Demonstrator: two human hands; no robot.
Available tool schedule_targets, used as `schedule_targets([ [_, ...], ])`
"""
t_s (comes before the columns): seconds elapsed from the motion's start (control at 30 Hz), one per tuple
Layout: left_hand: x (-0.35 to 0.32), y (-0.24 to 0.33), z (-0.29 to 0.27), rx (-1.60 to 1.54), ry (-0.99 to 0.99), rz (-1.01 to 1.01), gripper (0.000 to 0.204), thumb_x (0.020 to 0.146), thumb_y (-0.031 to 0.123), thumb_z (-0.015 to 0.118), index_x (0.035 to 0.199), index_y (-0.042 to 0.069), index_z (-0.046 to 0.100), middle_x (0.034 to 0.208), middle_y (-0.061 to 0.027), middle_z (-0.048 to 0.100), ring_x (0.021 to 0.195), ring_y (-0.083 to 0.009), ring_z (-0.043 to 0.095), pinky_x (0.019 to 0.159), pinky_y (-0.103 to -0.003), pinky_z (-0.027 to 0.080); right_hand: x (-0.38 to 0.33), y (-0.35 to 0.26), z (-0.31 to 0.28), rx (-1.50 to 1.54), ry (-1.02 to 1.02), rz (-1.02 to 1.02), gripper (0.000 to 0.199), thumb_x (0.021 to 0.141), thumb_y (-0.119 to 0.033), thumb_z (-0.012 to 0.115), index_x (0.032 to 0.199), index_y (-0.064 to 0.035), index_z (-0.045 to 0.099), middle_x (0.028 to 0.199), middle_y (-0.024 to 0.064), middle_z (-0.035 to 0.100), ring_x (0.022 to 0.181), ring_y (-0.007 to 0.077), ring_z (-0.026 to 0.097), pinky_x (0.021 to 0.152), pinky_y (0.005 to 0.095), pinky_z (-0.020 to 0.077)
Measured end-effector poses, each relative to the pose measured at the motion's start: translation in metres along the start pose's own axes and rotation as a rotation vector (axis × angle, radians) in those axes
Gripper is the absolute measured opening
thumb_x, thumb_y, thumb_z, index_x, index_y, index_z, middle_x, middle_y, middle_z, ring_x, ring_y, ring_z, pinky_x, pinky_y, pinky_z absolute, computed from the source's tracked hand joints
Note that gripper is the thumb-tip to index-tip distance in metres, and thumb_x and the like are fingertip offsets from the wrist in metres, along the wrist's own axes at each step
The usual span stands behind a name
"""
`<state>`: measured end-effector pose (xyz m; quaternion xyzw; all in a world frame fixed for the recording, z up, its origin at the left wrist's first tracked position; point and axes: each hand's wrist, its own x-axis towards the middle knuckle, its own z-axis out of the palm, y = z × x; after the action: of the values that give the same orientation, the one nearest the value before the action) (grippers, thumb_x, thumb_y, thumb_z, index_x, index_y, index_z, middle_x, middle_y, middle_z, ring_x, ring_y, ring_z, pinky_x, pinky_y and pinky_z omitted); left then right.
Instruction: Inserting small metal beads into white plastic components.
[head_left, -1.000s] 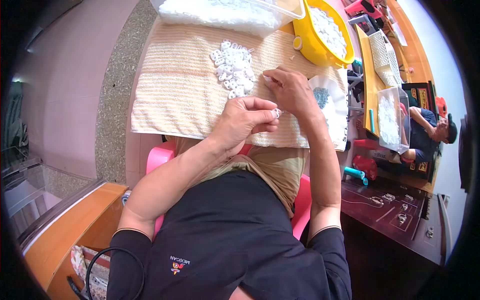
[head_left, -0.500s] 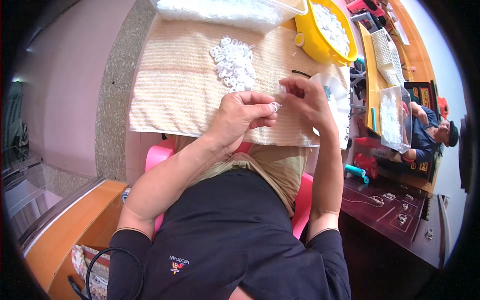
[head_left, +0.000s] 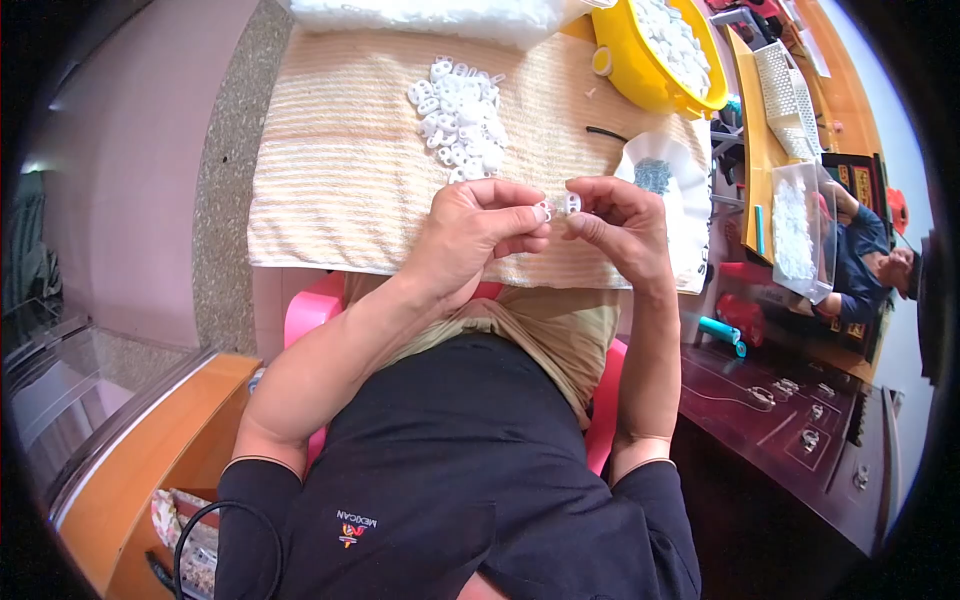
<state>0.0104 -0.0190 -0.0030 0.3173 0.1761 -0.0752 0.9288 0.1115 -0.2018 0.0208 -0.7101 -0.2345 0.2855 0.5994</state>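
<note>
Over the towel's near part, my left hand (head_left: 468, 228) pinches a small white plastic piece (head_left: 544, 211) between thumb and fingertips. Facing it, my right hand (head_left: 628, 226) grips a flat white plastic piece with holes (head_left: 573, 203), its thumb and index finger on the edge. Only a narrow gap separates the two pieces, and a thin bit shows between them, too small to make out. Just beyond my left hand lies a loose pile of similar white pieces (head_left: 462, 115). Right of my right hand, a white ruffled dish (head_left: 686, 195) holds many tiny grey-blue bits (head_left: 653, 175).
A striped towel (head_left: 320, 170) covers the work surface. At the far edge stand a clear tub of white pieces (head_left: 430, 18) and a yellow basin (head_left: 640, 60). A black thin strip (head_left: 606, 132) lies near the dish. To the right, another person (head_left: 868, 245) sits beside a clear bin (head_left: 800, 230).
My right hand has turned and steadied, bringing its holed white piece into plain sight opposite the left hand's piece. The dish's contents now show more. The whole view has shifted slightly.
</note>
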Motion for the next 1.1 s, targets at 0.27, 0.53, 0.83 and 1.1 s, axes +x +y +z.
schedule_targets([
  [0.27,-0.001,0.001,0.001,0.023,0.019,-0.019,0.016,0.086,0.003,0.064,0.1,-0.003,0.062,0.09,-0.0101,0.067,0.077,-0.015,0.066,0.072,-0.028,0.057,0.0,0.005,0.004,0.045,-0.007,-0.011,0.029,0.081,0.0,0.071,0.109,0.0036,0.064,0.085,0.0037,0.065,0.075,0.0082,0.062,0.067,0.0211,0.0519],
  [0.53,-0.001,0.001,0.001,0.021,0.026,-0.017,0.016,0.087,0.005,0.064,0.101,-0.003,0.062,0.091,-0.0098,0.067,0.079,-0.0149,0.065,0.073,-0.028,0.057,0.0,0.01,0.002,0.042,-0.032,0.004,0.03,0.082,0.004,0.067,0.111,0.0054,0.061,0.088,0.0072,0.064,0.078,0.0131,0.063,0.071,0.0272,0.0562],
  [0.83,-0.002,0.002,0.003,0.021,0.03,-0.019,0.015,0.086,0.004,0.064,0.1,-0.002,0.062,0.09,-0.0102,0.067,0.078,-0.0148,0.066,0.073,-0.028,0.057,-0.002,0.012,0.004,0.082,-0.029,0.022,0.029,0.083,0.005,0.066,0.111,0.0063,0.06,0.089,0.0095,0.066,0.081,0.0158,0.065,0.074,0.0273,0.0552],
  [1.1,-0.002,0.001,0.003,0.027,0.033,-0.025,0.015,0.086,0.004,0.065,0.099,-0.002,0.063,0.088,-0.0104,0.067,0.077,-0.0145,0.066,0.072,-0.027,0.057,-0.003,0.012,0.005,0.091,-0.036,0.03,0.03,0.082,0.005,0.067,0.111,0.0063,0.06,0.089,0.0094,0.066,0.081,0.0156,0.066,0.074,0.027,0.0547],
])
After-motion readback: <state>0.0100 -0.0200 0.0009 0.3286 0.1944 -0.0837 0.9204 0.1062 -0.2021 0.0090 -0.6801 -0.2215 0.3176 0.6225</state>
